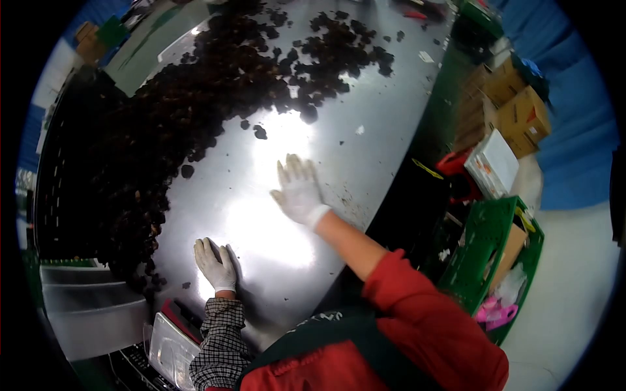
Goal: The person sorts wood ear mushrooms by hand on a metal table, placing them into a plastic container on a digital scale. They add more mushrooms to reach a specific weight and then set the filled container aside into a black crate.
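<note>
My right hand (301,192), in a whitish glove, lies over the middle of a shiny metal table (352,150) with its fingers spread. My left hand (215,266), gloved too, rests lower down at the table's near left, fingers stretched out and the thumb apart. Neither hand holds anything. Left of and beyond both hands spreads a large heap of dark brown, rough, mushroom-like pieces (215,85). A loose dark piece (187,171) lies off the heap's edge, between the heap and my right hand.
A black crate (55,176) borders the heap on the left, above a grey plastic bin (94,313). Along the right stand a green crate (479,241), cardboard boxes (525,120) and a white box (493,163). Something blurred and dark (424,10) shows at the table's far end.
</note>
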A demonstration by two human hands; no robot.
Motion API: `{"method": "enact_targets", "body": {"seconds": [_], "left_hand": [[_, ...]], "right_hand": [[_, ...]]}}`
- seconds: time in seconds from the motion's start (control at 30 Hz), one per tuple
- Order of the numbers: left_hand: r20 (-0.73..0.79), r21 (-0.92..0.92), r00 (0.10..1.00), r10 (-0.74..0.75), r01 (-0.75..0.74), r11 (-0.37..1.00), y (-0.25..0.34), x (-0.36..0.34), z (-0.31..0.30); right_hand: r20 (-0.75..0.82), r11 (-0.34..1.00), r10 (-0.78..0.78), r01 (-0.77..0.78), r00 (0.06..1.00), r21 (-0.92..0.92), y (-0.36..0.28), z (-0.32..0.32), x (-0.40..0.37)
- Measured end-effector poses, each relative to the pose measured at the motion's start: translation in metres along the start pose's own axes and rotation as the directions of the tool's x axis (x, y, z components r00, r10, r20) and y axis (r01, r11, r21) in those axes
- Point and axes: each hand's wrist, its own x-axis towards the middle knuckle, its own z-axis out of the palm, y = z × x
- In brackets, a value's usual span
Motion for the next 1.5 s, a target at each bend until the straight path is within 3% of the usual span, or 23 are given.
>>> {"method": "enact_targets", "body": {"seconds": [0.03, 0.1, 0.13, 0.23, 0.3, 0.33, 0.37, 0.4, 0.43, 0.47, 0.5, 0.6, 0.73, 0.83, 0.97, 1.1, 1.17, 1.23, 1.3, 1.33, 1.4, 1.47, 1.5], "left_hand": [[-0.002, -0.013, 1.0, 0.0, 0.0, 1.0, -0.001, -0.001, 0.002], [-0.029, -0.024, 0.999, 0.018, -0.019, 1.0, -0.003, -0.001, 0.005], [-0.023, -0.016, 1.0, 0.01, -0.011, 1.0, -0.002, -0.001, 0.004], [-0.017, -0.02, 1.0, -0.02, 0.02, 1.0, 0.007, -0.001, -0.001], [-0.019, -0.01, 0.999, -0.044, 0.043, 0.999, 0.009, 0.0, -0.001], [-0.021, -0.02, 0.999, -0.042, 0.041, 0.999, 0.011, -0.003, 0.0], [-0.026, -0.026, 0.999, -0.033, 0.032, 0.999, 0.012, -0.003, -0.002], [-0.04, -0.027, 0.999, -0.017, 0.016, 0.999, 0.011, -0.001, -0.004], [-0.05, -0.013, 0.999, -0.008, 0.007, 1.0, 0.009, -0.001, -0.002], [-0.048, -0.018, 0.999, -0.018, 0.017, 1.0, 0.006, -0.002, -0.002], [-0.048, -0.027, 0.998, -0.029, 0.028, 0.999, 0.005, -0.002, 0.0], [-0.086, -0.1, 0.995, -0.051, 0.042, 0.994, 0.0, -0.005, 0.004], [-0.084, -0.11, 0.996, -0.043, 0.034, 0.993, -0.002, -0.005, 0.003], [-0.1, -0.11, 0.994, -0.04, 0.029, 0.993, 0.0, -0.004, 0.005], [-0.123, -0.098, 0.992, -0.04, 0.028, 0.995, 0.004, -0.005, 0.004], [-0.136, -0.145, 0.99, -0.024, 0.004, 0.989, 0.004, -0.003, 0.002], [-0.099, -0.175, 0.993, -0.065, 0.047, 0.984, 0.001, -0.002, 0.002], [-0.123, -0.124, 0.991, -0.051, 0.035, 0.992, 0.004, -0.004, -0.002], [0.035, -0.241, 0.993, -0.114, 0.119, 0.963, 0.013, -0.003, -0.025], [-0.03, -0.241, 0.992, -0.121, 0.11, 0.964, 0.009, -0.009, -0.019], [-0.086, -0.278, 0.982, -0.166, 0.136, 0.951, 0.0, -0.02, -0.023], [-0.176, -0.186, 0.942, -0.287, 0.255, 0.949, -0.015, -0.04, -0.034], [-0.241, -0.123, 0.905, -0.35, 0.329, 0.936, -0.026, -0.047, -0.035]], "right_hand": [[-0.096, 0.997, -0.067, 0.063, 0.993, -0.038, -0.005, 0.032, 0.018], [0.1, 0.994, 0.013, -0.002, 0.995, -0.113, 0.03, 0.006, 0.034], [-0.184, 0.987, 0.07, -0.095, 0.98, -0.13, 0.089, 0.049, 0.037], [-0.254, 0.836, 0.466, -0.516, 0.847, -0.187, 0.203, -0.033, -0.032], [-0.374, 0.586, 0.687, -0.779, 0.623, -0.221, 0.248, -0.057, -0.077], [-0.575, 0.596, 0.554, -0.769, 0.603, -0.232, 0.259, -0.028, -0.088], [-0.391, 0.772, 0.525, -0.617, 0.756, -0.154, 0.199, -0.061, -0.077], [-0.381, 0.913, 0.246, -0.345, 0.891, -0.218, 0.158, -0.039, -0.069], [-0.378, 0.993, 0.101, -0.119, 0.92, -0.023, 0.112, -0.004, -0.058], [-0.04, 0.999, 0.017, -0.015, 0.999, 0.048, 0.04, -0.015, -0.046], [-0.218, 0.936, -0.288, 0.322, 0.933, 0.142, -0.004, 0.02, -0.043], [0.058, 0.92, -0.383, 0.375, 0.922, 0.114, -0.091, 0.02, 0.012], [0.223, 0.969, -0.16, 0.196, 0.962, -0.148, -0.029, -0.001, 0.072], [0.077, 0.963, 0.231, -0.217, 0.97, -0.159, 0.122, -0.026, 0.03], [-0.539, 0.581, 0.635, -0.802, 0.553, -0.139, 0.253, -0.04, -0.101], [-0.174, 0.988, -0.012, -0.015, 0.985, -0.153, 0.07, -0.023, -0.125], [-0.068, 0.882, -0.397, 0.401, 0.915, 0.248, -0.034, 0.022, -0.148], [0.08, 0.719, -0.665, 0.608, 0.742, 0.337, -0.092, 0.03, -0.169], [-0.007, 0.757, -0.636, 0.626, 0.772, 0.189, -0.067, 0.046, -0.164], [0.126, 0.812, -0.531, 0.545, 0.838, -0.209, -0.033, 0.03, -0.161], [0.004, 0.962, -0.102, 0.1, 0.995, -0.253, 0.067, 0.005, -0.149], [-0.08, 0.791, 0.35, -0.341, 0.933, -0.508, 0.146, -0.063, -0.145], [-0.239, 0.721, 0.525, -0.576, 0.817, -0.385, 0.195, -0.079, -0.15]]}}
